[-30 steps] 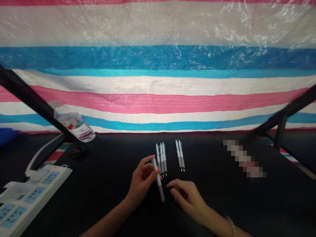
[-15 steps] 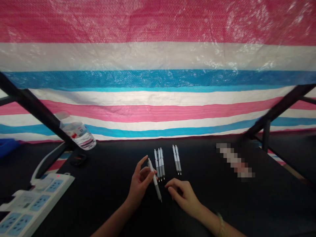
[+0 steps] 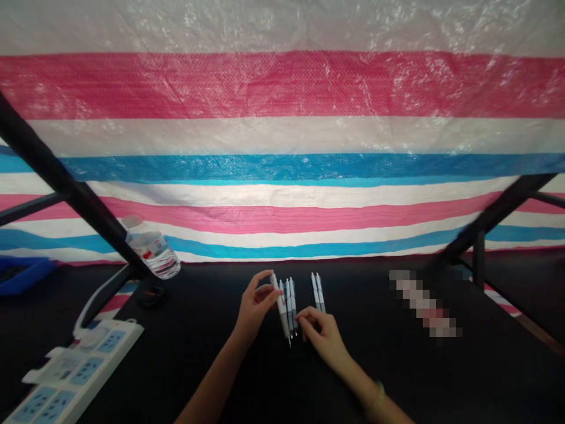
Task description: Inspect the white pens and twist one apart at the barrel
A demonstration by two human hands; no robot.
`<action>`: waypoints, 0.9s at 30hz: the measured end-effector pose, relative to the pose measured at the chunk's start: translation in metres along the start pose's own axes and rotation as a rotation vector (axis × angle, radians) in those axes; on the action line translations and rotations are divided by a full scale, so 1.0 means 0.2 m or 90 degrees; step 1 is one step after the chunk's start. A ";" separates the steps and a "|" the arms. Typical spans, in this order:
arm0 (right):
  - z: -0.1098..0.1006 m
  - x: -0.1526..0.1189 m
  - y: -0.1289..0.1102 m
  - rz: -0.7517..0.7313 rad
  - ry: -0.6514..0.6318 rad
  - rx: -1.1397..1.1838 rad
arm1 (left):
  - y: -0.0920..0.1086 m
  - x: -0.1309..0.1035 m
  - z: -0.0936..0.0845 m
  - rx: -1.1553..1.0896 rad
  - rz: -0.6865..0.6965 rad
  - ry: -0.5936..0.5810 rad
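Note:
Held in my left hand [image 3: 255,305] is a white and grey click pen [image 3: 281,307], its tip pointing down toward me, between thumb and fingers. It lies over or right beside a row of similar pens [image 3: 289,297] on the black table. My right hand [image 3: 324,333] is loosely curled, thumb a little apart from the bent fingers, with nothing visible in it. Its fingertips are at the lower right of that row; whether they touch it I cannot tell. Two more pens [image 3: 317,290] lie together farther right, their lower ends partly behind my right hand.
On the left are a power strip [image 3: 95,359], a dark small object [image 3: 150,298], a tilted water bottle [image 3: 159,254] and a blue tray [image 3: 26,275]. A blurred-out item [image 3: 424,303] lies right on the black table [image 3: 362,306]. Dark frame bars and a striped sheet [image 3: 282,135] stand behind.
My left hand has brought its pen up against the row of pens. My right hand has come close to the row's lower end. The whole view has shifted slightly.

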State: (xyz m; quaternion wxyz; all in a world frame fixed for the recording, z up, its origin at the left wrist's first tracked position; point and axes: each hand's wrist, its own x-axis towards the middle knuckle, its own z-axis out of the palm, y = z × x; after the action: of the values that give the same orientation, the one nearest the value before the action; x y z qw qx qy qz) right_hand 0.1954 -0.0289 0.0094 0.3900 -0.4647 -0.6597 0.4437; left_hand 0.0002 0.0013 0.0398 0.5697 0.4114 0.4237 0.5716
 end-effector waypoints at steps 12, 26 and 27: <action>-0.04 -0.07 0.05 -0.104 0.063 -0.143 | -0.01 0.02 -0.04 -0.033 -0.049 -0.031; -0.03 -0.09 0.02 -0.183 -0.025 -0.219 | -0.04 0.01 -0.03 -0.033 -0.087 -0.034; -0.03 -0.09 0.02 -0.184 -0.025 -0.221 | -0.04 0.01 -0.03 -0.039 -0.086 -0.035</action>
State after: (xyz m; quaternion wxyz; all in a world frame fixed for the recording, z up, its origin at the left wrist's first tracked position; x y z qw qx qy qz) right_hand 0.2075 -0.0445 0.0058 0.3506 -0.4167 -0.7933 0.2722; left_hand -0.0026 0.0039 0.0302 0.6307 0.3800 0.4170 0.5328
